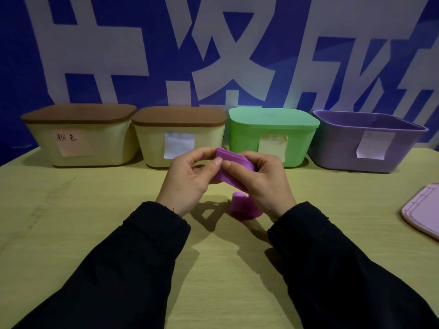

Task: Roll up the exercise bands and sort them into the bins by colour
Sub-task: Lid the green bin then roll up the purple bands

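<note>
both forearms angled inward, meeting mid-frame. left hand point(190, 179) and right hand point(259, 179) raised, fingers curled, thumbs nearly touching, pinching together.

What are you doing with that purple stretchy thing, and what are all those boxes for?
A person is rolling up a purple exercise band, pinching it between the left hand and the right hand above the table; its loose end hangs down to the tabletop. Four bins stand in a row behind. The two cream bins and the green bin have lids on. The purple bin is open, and a pink lid lies at the right edge.
</note>
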Action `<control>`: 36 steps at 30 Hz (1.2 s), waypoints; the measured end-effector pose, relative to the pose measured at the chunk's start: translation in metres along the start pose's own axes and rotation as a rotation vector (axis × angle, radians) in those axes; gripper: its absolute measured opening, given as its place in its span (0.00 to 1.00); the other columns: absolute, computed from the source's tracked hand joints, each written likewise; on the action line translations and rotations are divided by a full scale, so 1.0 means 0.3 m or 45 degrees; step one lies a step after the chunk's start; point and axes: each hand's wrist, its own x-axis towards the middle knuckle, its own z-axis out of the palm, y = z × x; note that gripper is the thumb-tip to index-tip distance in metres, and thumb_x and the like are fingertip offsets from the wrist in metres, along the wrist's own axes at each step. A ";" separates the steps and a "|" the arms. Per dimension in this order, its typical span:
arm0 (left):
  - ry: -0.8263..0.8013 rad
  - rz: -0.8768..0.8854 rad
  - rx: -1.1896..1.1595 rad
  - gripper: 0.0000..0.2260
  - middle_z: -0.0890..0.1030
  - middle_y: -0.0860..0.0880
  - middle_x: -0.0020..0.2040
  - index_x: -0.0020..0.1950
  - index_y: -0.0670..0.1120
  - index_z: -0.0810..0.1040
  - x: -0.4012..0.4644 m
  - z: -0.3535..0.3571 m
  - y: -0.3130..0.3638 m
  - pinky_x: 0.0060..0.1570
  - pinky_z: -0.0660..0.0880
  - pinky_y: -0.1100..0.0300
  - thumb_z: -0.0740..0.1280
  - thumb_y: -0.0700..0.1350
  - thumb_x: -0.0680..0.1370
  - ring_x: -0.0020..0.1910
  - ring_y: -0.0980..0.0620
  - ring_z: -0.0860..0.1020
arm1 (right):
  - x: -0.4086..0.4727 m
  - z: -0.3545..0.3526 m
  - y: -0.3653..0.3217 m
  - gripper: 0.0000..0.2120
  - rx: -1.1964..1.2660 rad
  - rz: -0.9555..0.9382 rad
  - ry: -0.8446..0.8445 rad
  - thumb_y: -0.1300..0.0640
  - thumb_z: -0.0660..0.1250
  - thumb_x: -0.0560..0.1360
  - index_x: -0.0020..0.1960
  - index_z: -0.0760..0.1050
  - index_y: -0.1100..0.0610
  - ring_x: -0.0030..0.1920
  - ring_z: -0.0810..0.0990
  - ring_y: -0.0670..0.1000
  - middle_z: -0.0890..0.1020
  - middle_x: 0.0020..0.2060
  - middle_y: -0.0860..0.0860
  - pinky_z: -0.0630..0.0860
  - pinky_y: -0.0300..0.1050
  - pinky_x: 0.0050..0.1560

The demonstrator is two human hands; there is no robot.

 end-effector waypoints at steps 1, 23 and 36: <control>0.019 -0.001 -0.024 0.09 0.85 0.46 0.54 0.58 0.46 0.81 0.002 -0.004 -0.001 0.52 0.82 0.55 0.69 0.39 0.79 0.50 0.48 0.85 | -0.003 0.003 -0.001 0.06 0.028 0.010 -0.025 0.58 0.72 0.77 0.50 0.85 0.59 0.39 0.80 0.48 0.84 0.39 0.58 0.76 0.41 0.41; 0.145 -0.022 -0.213 0.11 0.86 0.48 0.49 0.52 0.46 0.83 -0.005 -0.004 0.021 0.42 0.81 0.58 0.74 0.45 0.71 0.47 0.48 0.85 | 0.001 -0.005 -0.022 0.06 0.454 0.147 -0.052 0.64 0.69 0.76 0.52 0.84 0.59 0.42 0.81 0.47 0.85 0.42 0.54 0.77 0.37 0.43; 0.003 0.004 -0.133 0.09 0.86 0.45 0.50 0.60 0.48 0.81 -0.013 0.018 0.013 0.48 0.82 0.58 0.65 0.41 0.81 0.49 0.49 0.84 | 0.011 -0.009 -0.007 0.05 0.418 0.142 0.048 0.65 0.74 0.73 0.50 0.83 0.61 0.40 0.83 0.47 0.85 0.40 0.53 0.78 0.38 0.40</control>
